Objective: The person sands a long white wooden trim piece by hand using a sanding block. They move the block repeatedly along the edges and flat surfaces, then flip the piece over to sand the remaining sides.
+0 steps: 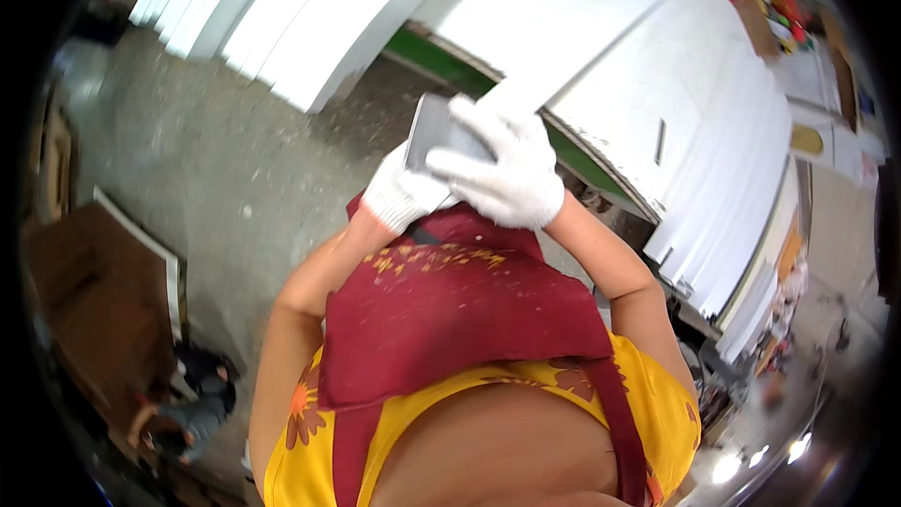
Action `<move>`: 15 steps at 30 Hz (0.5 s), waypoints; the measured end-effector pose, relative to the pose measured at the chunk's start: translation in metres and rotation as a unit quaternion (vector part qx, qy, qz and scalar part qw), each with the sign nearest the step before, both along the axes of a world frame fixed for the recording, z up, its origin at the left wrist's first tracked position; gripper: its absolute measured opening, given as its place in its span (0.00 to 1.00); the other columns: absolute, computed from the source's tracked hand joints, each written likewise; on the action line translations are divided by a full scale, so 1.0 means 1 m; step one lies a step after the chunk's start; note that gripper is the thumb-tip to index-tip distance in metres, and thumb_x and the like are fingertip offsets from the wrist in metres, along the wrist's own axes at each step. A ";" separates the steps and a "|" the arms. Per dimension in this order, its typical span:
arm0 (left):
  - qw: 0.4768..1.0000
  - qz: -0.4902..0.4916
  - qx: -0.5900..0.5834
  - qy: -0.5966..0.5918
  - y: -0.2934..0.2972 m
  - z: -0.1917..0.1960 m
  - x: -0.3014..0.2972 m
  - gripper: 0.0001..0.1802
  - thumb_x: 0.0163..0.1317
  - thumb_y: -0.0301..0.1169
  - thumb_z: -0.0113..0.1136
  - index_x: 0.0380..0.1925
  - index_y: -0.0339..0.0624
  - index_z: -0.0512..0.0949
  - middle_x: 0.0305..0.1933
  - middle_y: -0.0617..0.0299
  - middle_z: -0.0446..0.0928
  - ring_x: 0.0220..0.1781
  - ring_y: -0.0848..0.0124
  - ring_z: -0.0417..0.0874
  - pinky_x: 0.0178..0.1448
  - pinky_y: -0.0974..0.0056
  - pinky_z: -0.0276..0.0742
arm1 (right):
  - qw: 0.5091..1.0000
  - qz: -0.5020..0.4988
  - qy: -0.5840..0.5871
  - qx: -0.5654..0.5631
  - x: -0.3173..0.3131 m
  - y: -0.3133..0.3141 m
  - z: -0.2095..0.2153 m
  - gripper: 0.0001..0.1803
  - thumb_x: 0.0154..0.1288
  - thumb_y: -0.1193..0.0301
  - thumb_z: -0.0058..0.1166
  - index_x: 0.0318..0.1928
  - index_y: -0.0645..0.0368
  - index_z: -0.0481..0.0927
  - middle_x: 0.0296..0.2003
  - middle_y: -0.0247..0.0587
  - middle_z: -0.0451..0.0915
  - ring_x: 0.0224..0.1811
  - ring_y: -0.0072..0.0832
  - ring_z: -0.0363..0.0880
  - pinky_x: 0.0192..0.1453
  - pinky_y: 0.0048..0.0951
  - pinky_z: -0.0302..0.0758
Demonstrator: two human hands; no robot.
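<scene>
Both my hands wear white knit gloves and meet in front of my dark red apron (460, 310). Between them is a flat grey rectangular block (432, 122) with a paler edge; its exact kind does not show. My left hand (405, 190) supports it from the lower left, its fingers mostly hidden behind the block. Across its face lies my right hand (507, 164), thumb and fingers parted and curled over the right side, gripping it. The block is held above the floor, just off the near corner of a white-topped worktable (610, 103).
White panels (310, 19) are stacked at the upper left, with a gap before the worktable. On the table lie a thin dark strip (660, 141) and a long pale panel. A brown board (94, 291) stands left on the concrete floor (225, 150). Another person (192, 408) is at the lower left.
</scene>
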State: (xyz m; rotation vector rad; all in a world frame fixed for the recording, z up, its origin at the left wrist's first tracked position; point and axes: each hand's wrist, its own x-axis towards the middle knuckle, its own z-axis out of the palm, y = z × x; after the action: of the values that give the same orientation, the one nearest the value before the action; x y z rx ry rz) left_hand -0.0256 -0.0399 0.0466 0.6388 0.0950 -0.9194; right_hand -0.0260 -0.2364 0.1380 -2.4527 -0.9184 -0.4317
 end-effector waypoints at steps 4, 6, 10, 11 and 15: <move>0.921 -0.074 -0.264 0.277 0.011 -0.006 -0.001 0.30 0.73 0.47 0.45 0.61 0.29 0.69 0.44 0.34 0.75 0.40 0.49 0.82 0.30 0.55 0.83 | 0.975 -0.214 0.011 -0.060 0.058 -0.116 -0.034 0.24 0.67 0.57 0.53 0.63 0.31 0.80 0.72 0.43 0.68 0.66 0.38 0.73 0.66 0.48 0.71; 0.934 -0.070 -0.149 0.317 0.013 0.006 -0.004 0.33 0.72 0.49 0.48 0.64 0.30 0.66 0.45 0.35 0.74 0.29 0.53 0.80 0.23 0.57 0.81 | 0.901 -0.410 0.139 0.026 0.078 -0.184 -0.054 0.25 0.70 0.59 0.48 0.66 0.33 0.77 0.74 0.41 0.63 0.73 0.42 0.66 0.77 0.44 0.63; 0.954 -0.043 -0.155 0.252 0.020 0.018 -0.009 0.36 0.67 0.41 0.60 0.68 0.33 0.61 0.49 0.34 0.73 0.22 0.59 0.77 0.21 0.59 0.79 | 0.950 -0.265 0.043 -0.161 0.078 -0.141 -0.031 0.21 0.70 0.60 0.50 0.62 0.39 0.82 0.70 0.49 0.69 0.69 0.44 0.71 0.71 0.43 0.70; 0.956 -0.055 -0.172 0.233 0.023 0.016 -0.008 0.39 0.65 0.40 0.62 0.71 0.36 0.58 0.49 0.35 0.74 0.23 0.59 0.77 0.21 0.60 0.78 | 0.963 -0.197 0.155 -0.097 0.065 -0.098 -0.009 0.21 0.71 0.56 0.47 0.60 0.39 0.83 0.69 0.50 0.71 0.67 0.46 0.72 0.70 0.47 0.70; 0.972 -0.088 -0.133 0.174 0.033 0.021 -0.007 0.52 0.54 0.29 0.66 0.78 0.47 0.50 0.50 0.40 0.76 0.24 0.64 0.76 0.23 0.65 0.72 | 0.998 -0.040 0.033 0.025 0.005 -0.032 -0.014 0.20 0.54 0.62 0.62 0.50 0.33 0.84 0.59 0.47 0.75 0.53 0.43 0.78 0.52 0.45 0.76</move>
State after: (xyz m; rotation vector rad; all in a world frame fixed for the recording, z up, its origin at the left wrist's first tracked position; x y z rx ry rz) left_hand -0.0325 -0.0070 0.0673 0.2337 0.2271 -1.1868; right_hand -0.0212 -0.2685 0.1245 -2.4499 -0.7754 -0.3932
